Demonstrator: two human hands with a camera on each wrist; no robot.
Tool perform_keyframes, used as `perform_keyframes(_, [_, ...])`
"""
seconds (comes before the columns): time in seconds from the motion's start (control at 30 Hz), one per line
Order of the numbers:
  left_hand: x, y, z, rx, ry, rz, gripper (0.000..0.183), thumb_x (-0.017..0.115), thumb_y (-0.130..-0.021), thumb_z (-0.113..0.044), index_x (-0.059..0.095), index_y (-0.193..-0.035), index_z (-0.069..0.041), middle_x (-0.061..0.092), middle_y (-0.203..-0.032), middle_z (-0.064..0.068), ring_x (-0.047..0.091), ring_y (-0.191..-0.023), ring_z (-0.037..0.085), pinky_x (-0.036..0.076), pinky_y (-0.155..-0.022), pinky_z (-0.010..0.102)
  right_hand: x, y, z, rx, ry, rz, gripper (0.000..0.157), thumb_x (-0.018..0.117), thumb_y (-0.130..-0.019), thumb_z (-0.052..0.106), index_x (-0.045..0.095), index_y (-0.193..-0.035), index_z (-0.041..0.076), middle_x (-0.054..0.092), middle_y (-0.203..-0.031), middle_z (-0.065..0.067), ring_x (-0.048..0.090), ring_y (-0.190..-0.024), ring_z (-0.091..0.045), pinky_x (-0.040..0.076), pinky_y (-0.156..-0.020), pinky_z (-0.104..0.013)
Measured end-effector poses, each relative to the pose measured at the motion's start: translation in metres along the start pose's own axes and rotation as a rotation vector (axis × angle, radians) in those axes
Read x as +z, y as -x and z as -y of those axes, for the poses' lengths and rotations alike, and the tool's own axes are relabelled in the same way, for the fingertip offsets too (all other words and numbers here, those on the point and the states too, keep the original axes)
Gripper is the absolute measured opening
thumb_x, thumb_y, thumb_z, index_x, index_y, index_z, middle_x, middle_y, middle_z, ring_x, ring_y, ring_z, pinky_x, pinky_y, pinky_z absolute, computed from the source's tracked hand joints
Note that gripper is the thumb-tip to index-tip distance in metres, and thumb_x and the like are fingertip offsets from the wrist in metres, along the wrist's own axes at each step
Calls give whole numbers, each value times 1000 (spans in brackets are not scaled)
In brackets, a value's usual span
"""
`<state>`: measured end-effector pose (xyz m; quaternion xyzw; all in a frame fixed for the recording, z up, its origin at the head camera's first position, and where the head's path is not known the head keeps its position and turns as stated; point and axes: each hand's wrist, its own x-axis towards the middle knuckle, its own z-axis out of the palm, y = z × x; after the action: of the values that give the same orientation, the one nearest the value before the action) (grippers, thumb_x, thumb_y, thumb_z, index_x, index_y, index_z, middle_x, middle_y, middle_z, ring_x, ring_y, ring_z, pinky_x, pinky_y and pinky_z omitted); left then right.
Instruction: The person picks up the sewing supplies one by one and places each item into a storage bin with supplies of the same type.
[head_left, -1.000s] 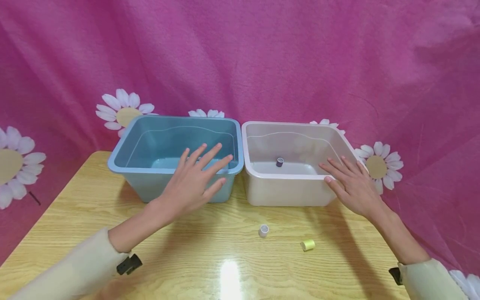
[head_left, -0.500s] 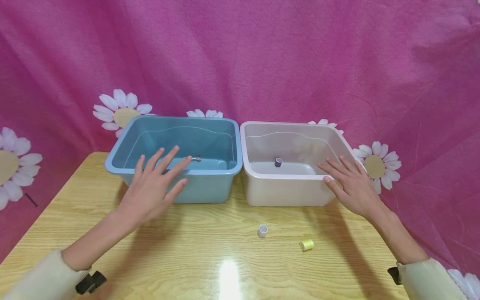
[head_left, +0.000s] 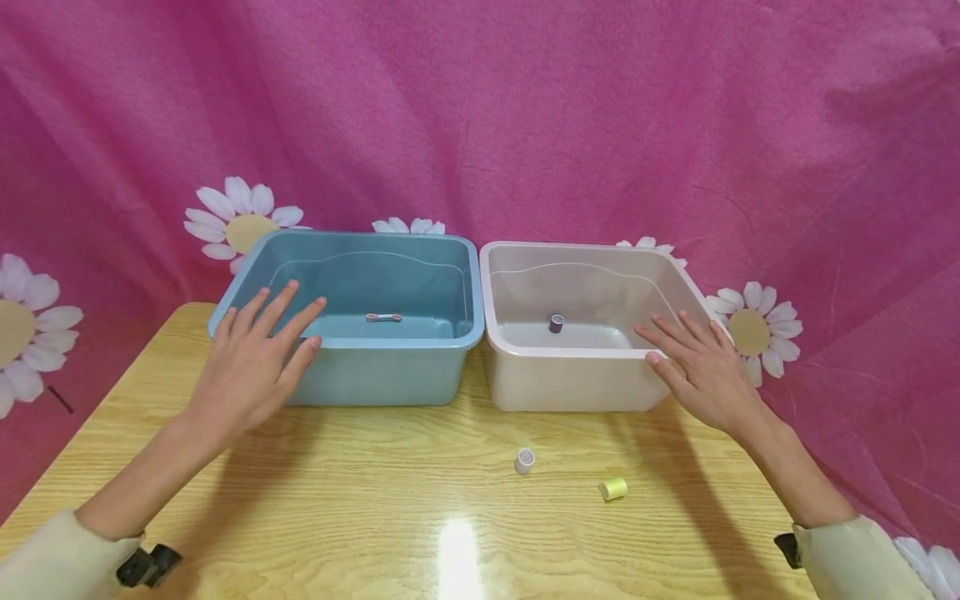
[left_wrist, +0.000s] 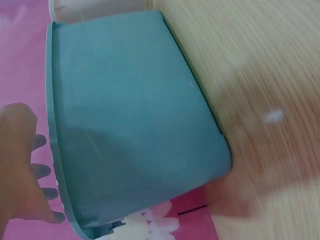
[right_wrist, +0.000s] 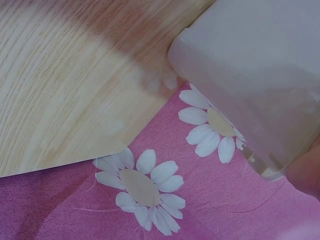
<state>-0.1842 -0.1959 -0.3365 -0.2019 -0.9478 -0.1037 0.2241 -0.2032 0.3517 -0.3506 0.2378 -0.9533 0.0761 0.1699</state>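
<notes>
Head view:
- Left hand (head_left: 251,367): back up, fingers spread, over the near left corner of the blue bin; whether it touches the rim cannot be told.
- Blue bin (head_left: 382,375): beneath the left hand's fingers and extending to its right.
- Small looped band (head_left: 384,317), pale with reddish parts: on the blue bin's floor, right of the left hand's fingertips.
- Right hand (head_left: 701,371): back up, fingers spread, at the near right corner of the pale bin, fingertips over the opening; contact uncertain.
- Pale bin (head_left: 573,383): beneath the right hand's fingers and extending to its left, close beside the blue bin.
- Dark spool (head_left: 557,323): inside the pale bin, left of the right hand.
- White spool (head_left: 525,461): upright on the wooden surface (head_left: 390,500), between the hands, nearer the person than either.
- Yellow spool (head_left: 613,489): on its side, left of the right hand and nearer the person.
- Pink cloth (head_left: 525,108), daisy-printed: beyond both hands.
- Pale sleeves (head_left: 60,558), each with a black clip (head_left: 150,567): behind the hands.

Left wrist view:
- Blue bin's outer wall: right of the left hand, whose fingers lie apart near the rim.

Right wrist view:
- Right hand: cut off by the frame, finger spread not visible here; pale bin's rim just beside it.
- Printed daisy (right_wrist: 140,187): left of that hand.
</notes>
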Motion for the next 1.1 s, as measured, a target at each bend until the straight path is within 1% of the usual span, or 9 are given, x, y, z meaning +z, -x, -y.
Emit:
perform_keyframes(0.1, [1,0,4,-16,2,-2,49,46,-95,-36,39,-141,-22,27,-148,12,22,-131,41,14,-97,65,1,0,1,-5,-1,-5,42,46,-96,35,47,-136,24,39,-142,-7,20,-135,-33,1,-105,-54])
perform_keyframes(0.23, [4,2,10,-38,3,4,48,45,-96,-36,39,-141,-22,27,-147,12,21,-131,42,8,-97,67,2,0,1,-10,0,-12,42,47,-95,35,48,-135,23,39,-142,-7,21,-135,-33,2,-105,-55])
perform_keyframes(0.33, [6,3,13,-43,1,11,47,44,-96,-36,39,-141,-22,27,-147,13,20,-131,42,6,-98,66,2,0,1,-12,2,-17,42,47,-95,35,48,-135,23,40,-141,-8,21,-134,-33,2,-105,-54])
perform_keyframes(0.5, [8,6,17,-38,-9,22,48,43,-96,-36,38,-141,-22,27,-147,14,21,-130,44,6,-98,66,2,0,1,-14,5,-22,42,47,-95,35,48,-135,23,40,-141,-8,22,-134,-34,2,-105,-53])
perform_keyframes(0.63, [10,7,17,-41,-4,18,47,42,-96,-37,39,-141,-22,28,-147,14,22,-130,43,5,-98,65,2,0,0,-15,5,-24,42,47,-95,34,48,-136,23,40,-141,-8,21,-134,-34,1,-105,-53])
perform_keyframes(0.83, [14,7,19,-53,15,-4,47,41,-96,-38,39,-141,-24,28,-147,12,21,-131,41,5,-98,65,2,0,0,-16,6,-32,42,47,-95,34,47,-136,24,40,-141,-7,22,-134,-34,2,-106,-52])
perform_keyframes(0.97, [16,8,18,-50,23,-22,47,42,-96,-38,40,-140,-23,29,-146,12,21,-130,40,7,-97,64,2,0,0,-14,2,-35,42,47,-95,34,48,-136,23,41,-140,-7,23,-133,-34,4,-105,-53])
perform_keyframes(1.1, [18,9,18,-35,42,-44,46,43,-96,-37,42,-139,-22,30,-146,12,22,-130,40,8,-97,64,1,0,0,-7,-5,-21,43,47,-95,35,47,-136,23,41,-141,-7,23,-134,-33,6,-105,-54])
